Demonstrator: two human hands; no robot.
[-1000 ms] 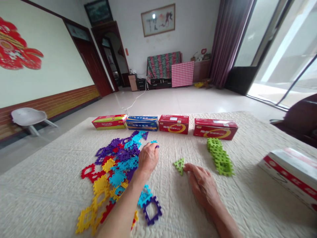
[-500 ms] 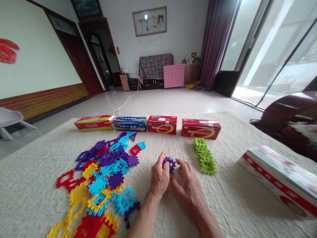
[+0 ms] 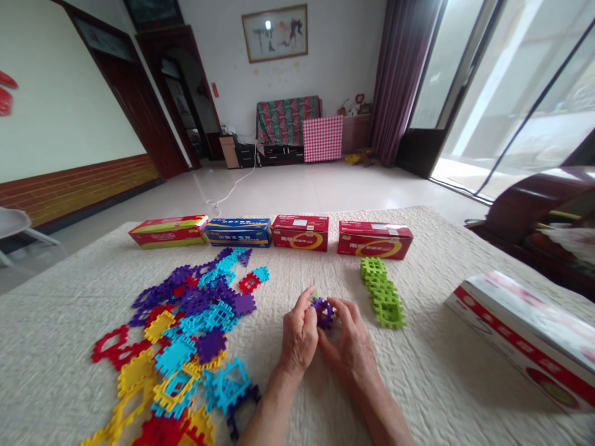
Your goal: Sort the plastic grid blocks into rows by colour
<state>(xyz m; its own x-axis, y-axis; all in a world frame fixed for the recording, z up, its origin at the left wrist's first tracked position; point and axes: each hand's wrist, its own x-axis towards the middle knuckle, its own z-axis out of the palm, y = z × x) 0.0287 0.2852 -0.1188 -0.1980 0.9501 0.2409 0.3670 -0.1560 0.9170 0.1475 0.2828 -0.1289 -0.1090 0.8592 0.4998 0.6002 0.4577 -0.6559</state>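
Observation:
Both my hands meet over the quilted cloth near the middle of the table. My left hand and my right hand pinch a small purple toothed plastic tile between their fingertips. A bit of green peeks out behind that tile; I cannot tell what it belongs to. A heap of purple, cyan, yellow and red tiles lies to the left of my left hand. A row of joined green tiles lies to the right of my right hand.
Several flat boxes, red, red, blue and red-green, stand in a line at the table's far edge. A large white and red box lies at the right. A dark wooden chair stands beyond the right edge.
My left hand left the heap with a purple tile and came to the middle. My right hand closed in on it. The lone green triangle is out of sight. The camera turned slightly right.

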